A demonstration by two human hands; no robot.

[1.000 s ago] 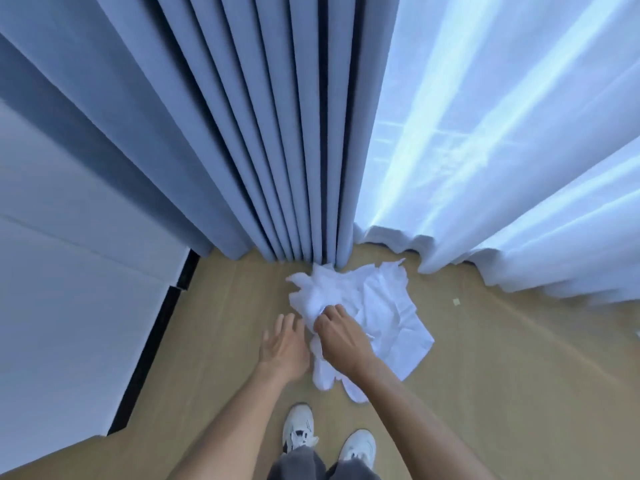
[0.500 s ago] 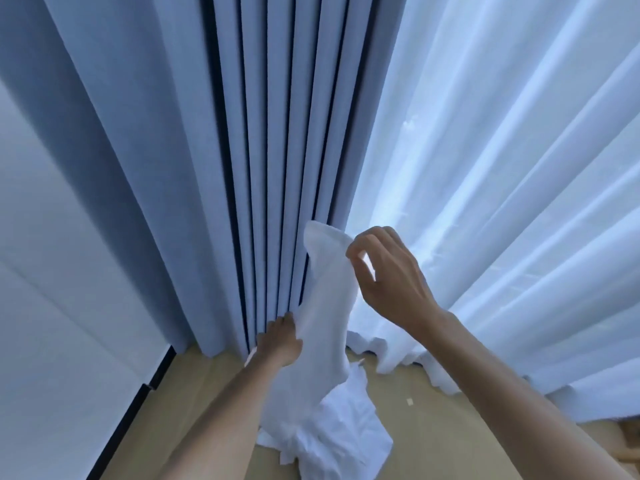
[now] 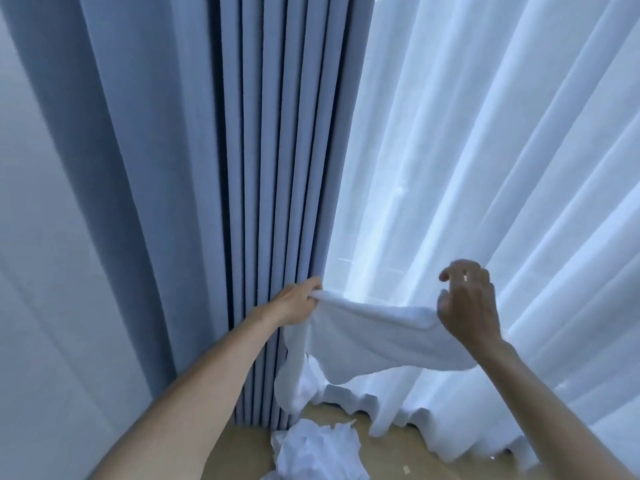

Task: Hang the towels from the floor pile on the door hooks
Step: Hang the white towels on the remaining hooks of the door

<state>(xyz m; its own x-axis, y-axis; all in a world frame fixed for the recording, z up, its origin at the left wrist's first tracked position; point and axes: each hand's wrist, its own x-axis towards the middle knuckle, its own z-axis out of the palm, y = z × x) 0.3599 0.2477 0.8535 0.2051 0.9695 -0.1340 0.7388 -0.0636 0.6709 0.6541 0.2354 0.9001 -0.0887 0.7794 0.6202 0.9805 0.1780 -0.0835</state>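
- Since half a second ago we have pulled the white towel from a hanging bunch into a band stretched between both hands, and our head has come up, so less floor shows.
- Our left hand pinches one corner of the towel, with fingers curled round the cloth, at about 9 o'clock of the band.
- Our right hand holds the other end at 3 o'clock. The thumb and lower fingers seem to nip the edge, while the upper fingers are lifted and loosely curled.
- The towel sags in the middle, and a long tail hangs under the left hand toward the floor pile at 6 o'clock.
- Behind are the blue curtain at 12 o'clock and the sheer white curtain toward 2 o'clock. No door hook is in view.
- To do this step well, we judge that we should keep the top edge tight and find its middle, so it can go over a hook.
- We should lift the tail clear of the pile before we turn, or it may drag another towel along.
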